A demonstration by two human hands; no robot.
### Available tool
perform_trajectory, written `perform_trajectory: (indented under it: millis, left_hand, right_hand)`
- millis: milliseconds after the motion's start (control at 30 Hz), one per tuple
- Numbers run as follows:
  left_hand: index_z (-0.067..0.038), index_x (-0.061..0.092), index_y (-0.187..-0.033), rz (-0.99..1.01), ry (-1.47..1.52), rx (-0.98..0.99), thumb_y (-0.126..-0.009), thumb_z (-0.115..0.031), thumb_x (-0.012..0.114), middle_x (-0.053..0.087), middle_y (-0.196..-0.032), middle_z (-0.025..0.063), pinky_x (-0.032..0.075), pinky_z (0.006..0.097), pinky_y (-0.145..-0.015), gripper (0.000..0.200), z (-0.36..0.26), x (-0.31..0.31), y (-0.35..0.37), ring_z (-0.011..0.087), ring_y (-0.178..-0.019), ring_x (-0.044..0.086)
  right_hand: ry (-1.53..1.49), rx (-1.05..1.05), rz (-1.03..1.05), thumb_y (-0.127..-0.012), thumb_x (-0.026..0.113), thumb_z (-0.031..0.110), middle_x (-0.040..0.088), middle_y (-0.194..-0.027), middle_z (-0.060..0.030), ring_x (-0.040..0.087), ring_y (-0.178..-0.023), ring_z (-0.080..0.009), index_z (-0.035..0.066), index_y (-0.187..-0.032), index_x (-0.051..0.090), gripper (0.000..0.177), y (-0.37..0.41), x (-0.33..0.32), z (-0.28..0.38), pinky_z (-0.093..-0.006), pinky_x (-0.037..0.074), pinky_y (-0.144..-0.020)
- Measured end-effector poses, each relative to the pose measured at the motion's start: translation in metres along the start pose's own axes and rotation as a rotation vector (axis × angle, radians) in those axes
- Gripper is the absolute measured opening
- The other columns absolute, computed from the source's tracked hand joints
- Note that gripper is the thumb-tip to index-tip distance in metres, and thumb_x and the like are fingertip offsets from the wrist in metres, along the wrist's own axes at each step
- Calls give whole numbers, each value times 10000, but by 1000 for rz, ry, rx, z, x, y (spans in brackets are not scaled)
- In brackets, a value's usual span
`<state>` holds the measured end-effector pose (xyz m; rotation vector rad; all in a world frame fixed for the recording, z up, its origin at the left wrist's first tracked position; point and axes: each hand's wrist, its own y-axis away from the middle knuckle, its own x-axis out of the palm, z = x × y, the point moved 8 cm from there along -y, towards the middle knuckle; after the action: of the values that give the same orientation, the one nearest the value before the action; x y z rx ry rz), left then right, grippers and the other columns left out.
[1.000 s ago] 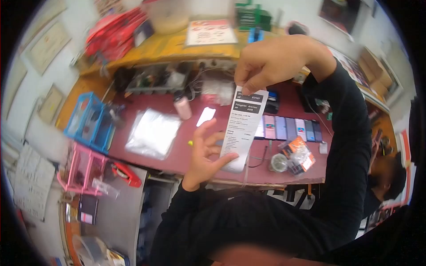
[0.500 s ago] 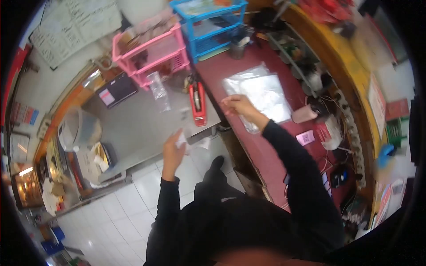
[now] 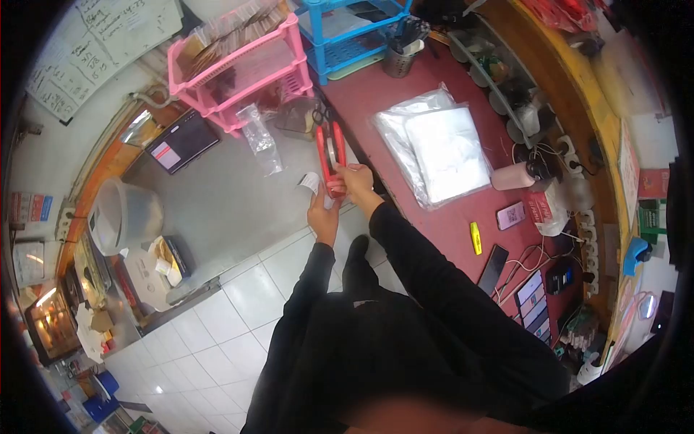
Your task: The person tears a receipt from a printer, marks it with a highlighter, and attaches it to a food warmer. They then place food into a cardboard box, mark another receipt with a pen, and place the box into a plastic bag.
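Near the grey counter's front edge, my left hand [image 3: 324, 215] is closed on a small white paper slip [image 3: 311, 181]. My right hand [image 3: 356, 182] rests at the near end of a red stapler-like tool [image 3: 331, 150], with its fingers wrapped round that end. Both hands are close together, and the slip is beside the tool's near end. A clear plastic packet [image 3: 260, 141] lies left of the tool, and black-handled scissors [image 3: 322, 114] are just beyond it.
On the red tabletop [image 3: 441, 239] are clear plastic bags [image 3: 448, 153], a yellow highlighter [image 3: 475, 238], a pink bottle [image 3: 512, 176] and phones. Pink shelves [image 3: 238, 83] and blue shelves [image 3: 347, 45] stand at the back. A clear tub [image 3: 124, 217] sits at the left.
My left hand has moved right and up with the paper. My right hand has come left from beside the plastic bags to the red tool and closed on its near end.
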<state>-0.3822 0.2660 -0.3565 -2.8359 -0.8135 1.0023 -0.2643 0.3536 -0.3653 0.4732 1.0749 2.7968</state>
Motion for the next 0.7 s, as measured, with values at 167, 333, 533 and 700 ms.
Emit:
perform_trajectory:
  millis: [167,333,533,700]
  left_hand:
    - [-53,569,-1305,-24,5,40,-691,-186,820,662,-1045,184,505,401,-792,677,4,2,-1,354,-951,641]
    - [-30,570,-1298,11,194,23,-760,-92,729,649,-1114,181,505,381,-824,564,47,15,2,313,-964,641]
    - [-17,592,-1263,112,-110,204,-820,-402,739,618,-1193,234,454,426,-946,605,28,-2,-6,371,-1072,598]
    - [30,559,-1295,-33,-119,464,-912,-302,658,627,-1152,262,470,427,-863,516,20,-68,1,379,-982,615]
  right_hand:
    - [-1,-109,-42,-817,763,154,640,-734,-192,657,-522,-252,-55,-1138,378,543,1,1,0,-345,526,-417]
    - [121,-191,3,-826,742,150,635,-605,-127,627,-446,-193,3,-892,560,243,60,-15,-25,-327,467,-341]
    - [1188,-686,-295,-763,630,171,678,-719,-185,661,-626,-333,49,-734,710,149,-4,-28,-61,-439,537,-607]
    - [1097,-438,-389,-756,667,192,666,-721,-229,683,-765,-382,-5,-809,702,207,18,-114,-42,-484,552,-692]
